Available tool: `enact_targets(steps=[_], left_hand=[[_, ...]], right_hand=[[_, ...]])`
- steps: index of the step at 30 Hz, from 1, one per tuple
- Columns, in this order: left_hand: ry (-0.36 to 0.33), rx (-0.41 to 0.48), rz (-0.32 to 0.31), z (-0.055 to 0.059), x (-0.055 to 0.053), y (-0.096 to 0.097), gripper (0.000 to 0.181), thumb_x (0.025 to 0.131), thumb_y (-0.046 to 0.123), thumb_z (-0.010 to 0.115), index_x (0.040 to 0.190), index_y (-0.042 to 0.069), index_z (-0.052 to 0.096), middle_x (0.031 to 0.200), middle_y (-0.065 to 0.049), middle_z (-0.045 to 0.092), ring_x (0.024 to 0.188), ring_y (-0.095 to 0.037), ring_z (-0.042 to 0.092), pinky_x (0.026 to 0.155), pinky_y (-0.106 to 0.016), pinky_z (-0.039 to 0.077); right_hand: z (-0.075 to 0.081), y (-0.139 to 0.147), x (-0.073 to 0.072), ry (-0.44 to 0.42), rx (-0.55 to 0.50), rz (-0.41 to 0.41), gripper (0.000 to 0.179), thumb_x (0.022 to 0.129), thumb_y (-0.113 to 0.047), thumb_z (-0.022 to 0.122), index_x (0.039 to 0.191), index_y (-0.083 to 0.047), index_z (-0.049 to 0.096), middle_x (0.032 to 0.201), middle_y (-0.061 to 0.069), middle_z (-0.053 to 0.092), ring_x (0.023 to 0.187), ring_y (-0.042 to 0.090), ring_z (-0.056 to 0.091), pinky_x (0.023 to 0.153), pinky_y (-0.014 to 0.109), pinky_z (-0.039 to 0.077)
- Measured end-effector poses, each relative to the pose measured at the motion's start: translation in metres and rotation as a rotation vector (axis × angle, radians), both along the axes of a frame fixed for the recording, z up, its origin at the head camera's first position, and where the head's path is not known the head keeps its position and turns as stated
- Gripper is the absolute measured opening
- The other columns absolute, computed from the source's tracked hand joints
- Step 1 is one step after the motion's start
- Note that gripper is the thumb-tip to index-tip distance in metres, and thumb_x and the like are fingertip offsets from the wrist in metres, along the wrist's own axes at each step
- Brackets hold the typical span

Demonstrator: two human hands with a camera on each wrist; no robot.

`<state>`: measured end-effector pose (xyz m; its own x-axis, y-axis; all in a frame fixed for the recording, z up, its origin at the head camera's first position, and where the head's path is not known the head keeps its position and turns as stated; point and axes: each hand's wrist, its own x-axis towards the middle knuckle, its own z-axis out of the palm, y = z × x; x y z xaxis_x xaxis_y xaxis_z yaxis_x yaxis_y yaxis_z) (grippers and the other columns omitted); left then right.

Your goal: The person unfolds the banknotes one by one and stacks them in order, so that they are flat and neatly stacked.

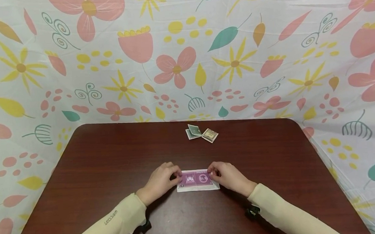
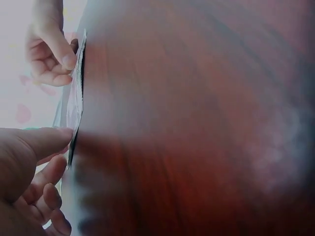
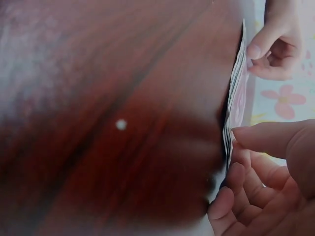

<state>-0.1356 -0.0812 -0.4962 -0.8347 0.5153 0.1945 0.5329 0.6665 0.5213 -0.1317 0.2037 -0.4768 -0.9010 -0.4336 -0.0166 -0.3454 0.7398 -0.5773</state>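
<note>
A purple banknote [image 1: 196,179] faces up on a thin stack of white-edged paper [image 1: 197,188] over the middle of the table. With thumb and forefinger, my left hand [image 1: 163,179] pinches the left end of the banknote. My right hand [image 1: 229,176] pinches its right end the same way. In the left wrist view the stack [image 2: 78,98] shows edge-on between the two hands, slightly bent. From the right wrist, several layered edges [image 3: 234,88] are visible, my right thumb on the printed face and fingers at the underside.
Toward the table's far edge lie folded greenish notes [image 1: 194,131] and a brownish note [image 1: 210,135] beside them. The dark red-brown table [image 1: 118,154] has rounded far corners. A flower-printed cloth [image 1: 175,31] hangs behind it and along both sides.
</note>
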Motion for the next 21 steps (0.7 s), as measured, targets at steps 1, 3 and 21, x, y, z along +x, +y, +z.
enact_targets(steps=[1, 3, 21], left_hand=[[-0.005, -0.001, 0.001, 0.0, 0.0, 0.0, 0.008, 0.09, 0.018, 0.083, 0.093, 0.016, 0.075, 0.089, 0.006, 0.064, 0.086, -0.014, 0.059, 0.074, -0.034, 0.052], [0.002, -0.006, -0.003, 0.001, 0.001, 0.0, 0.008, 0.091, 0.019, 0.082, 0.092, 0.016, 0.075, 0.093, 0.004, 0.066, 0.089, -0.016, 0.061, 0.077, -0.036, 0.053], [-0.016, -0.076, -0.018, 0.006, 0.006, -0.003, 0.018, 0.09, 0.025, 0.084, 0.101, 0.014, 0.075, 0.101, 0.0, 0.065, 0.092, -0.018, 0.059, 0.079, -0.037, 0.053]], right_hand=[[0.0, 0.0, -0.001, 0.001, 0.004, 0.0, 0.007, 0.094, -0.008, 0.075, 0.1, -0.009, 0.072, 0.075, -0.009, 0.055, 0.065, 0.004, 0.047, 0.059, 0.023, 0.042], [0.002, 0.0, -0.002, -0.005, 0.009, -0.004, 0.008, 0.093, -0.008, 0.076, 0.1, -0.01, 0.072, 0.075, -0.008, 0.054, 0.065, 0.005, 0.047, 0.059, 0.023, 0.042], [0.006, 0.014, -0.048, 0.001, -0.039, -0.042, 0.005, 0.098, -0.015, 0.071, 0.096, -0.012, 0.075, 0.079, -0.006, 0.068, 0.072, 0.01, 0.058, 0.07, 0.03, 0.049]])
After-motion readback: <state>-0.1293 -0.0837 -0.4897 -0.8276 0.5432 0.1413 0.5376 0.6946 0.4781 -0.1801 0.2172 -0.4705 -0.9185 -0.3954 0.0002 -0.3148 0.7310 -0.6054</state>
